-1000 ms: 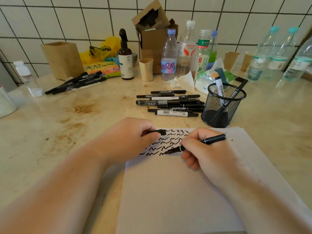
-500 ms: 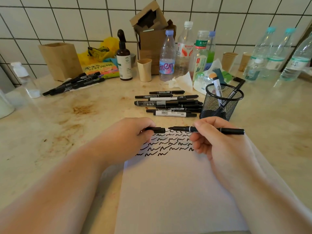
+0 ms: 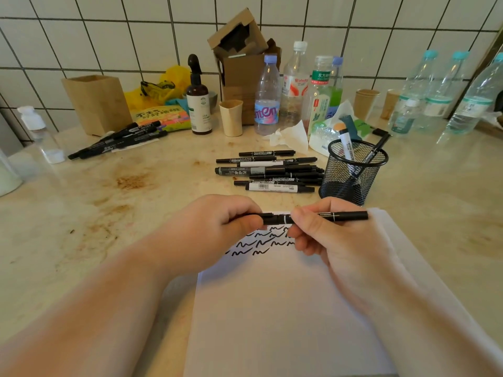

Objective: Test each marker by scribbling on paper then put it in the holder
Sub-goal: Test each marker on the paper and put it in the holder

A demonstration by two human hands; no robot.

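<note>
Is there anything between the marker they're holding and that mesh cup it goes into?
Nothing visible blocks it. The marker, held by both hands above the paper, lies just in front of the mesh holder; two markers already stand inside, leaving room.

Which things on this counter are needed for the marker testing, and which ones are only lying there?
Needed:
- marker held in right hand, with left hand at its cap end
- paper with scribbles
- mesh holder
- row of markers beside it

Only lying there:
- water bottles
- brown spray bottle
- cardboard box
- wooden box
- tissue
</note>
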